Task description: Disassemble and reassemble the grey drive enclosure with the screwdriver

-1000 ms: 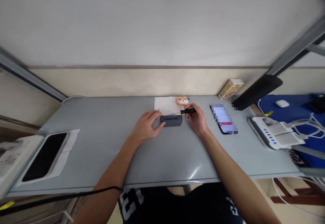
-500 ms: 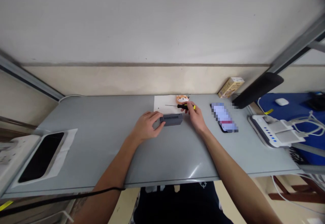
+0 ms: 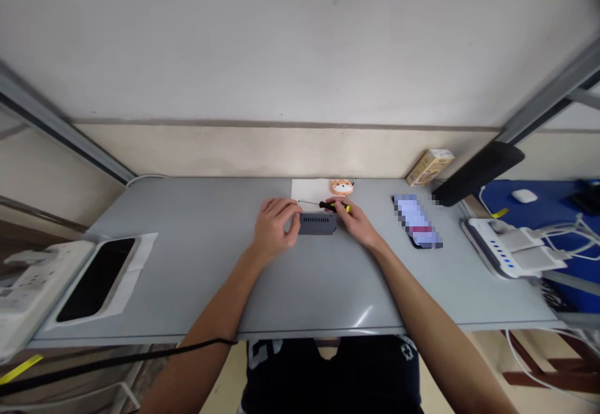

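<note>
On the grey table [image 3: 187, 276], a dark grey vented metal box [image 3: 317, 224] lies at the near edge of a white paper sheet [image 3: 307, 190]. The left hand [image 3: 274, 227] is closed over the box's left end. The right hand [image 3: 349, 221], beside its other end, pinches a yellow-and-black screwdriver [image 3: 334, 206], its thin shaft [image 3: 309, 203] pointing left above the paper.

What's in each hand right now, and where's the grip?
The right hand pinches a small screwdriver by its black-and-yellow handle; the left hand holds a grey vented box by its left end.

Black T-shirt [image 3: 328, 379]; white print [image 3: 259, 353]
</note>
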